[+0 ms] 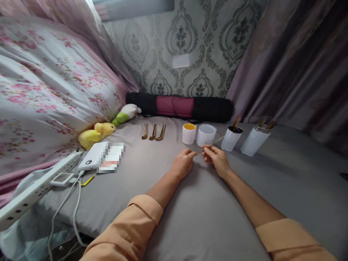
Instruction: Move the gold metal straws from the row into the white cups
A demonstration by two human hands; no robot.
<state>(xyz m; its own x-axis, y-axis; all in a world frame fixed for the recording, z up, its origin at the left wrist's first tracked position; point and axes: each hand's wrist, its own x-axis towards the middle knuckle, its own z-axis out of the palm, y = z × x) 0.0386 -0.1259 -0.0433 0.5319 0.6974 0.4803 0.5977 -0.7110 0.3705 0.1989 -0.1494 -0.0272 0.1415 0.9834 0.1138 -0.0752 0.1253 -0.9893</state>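
Note:
Over the grey sheet, my left hand point(185, 160) and my right hand point(216, 158) are close together, fingers pinched. A thin yellowish strand point(218, 139) runs between them and slants up past the right fingers; I cannot tell if it is wire or a slim stick. Beyond the hands stand a white cup with a yellow inside point(188, 135) and a translucent cup point(206, 136). To their right, a white can with a dark inside point(230, 141) and a taller whitish jar point(254, 142) hold brown, stick-like pieces. Three bent golden-brown bundles point(153, 132) lie left of the cups.
A white power strip point(35, 188) with cables, a white device point(92, 156) and a blurred-out packet point(111, 157) are at left. Behind them lie a yellow plush toy point(95, 136) and a green-white one point(126, 114). A black-and-maroon roll point(175, 106) lies against the wall.

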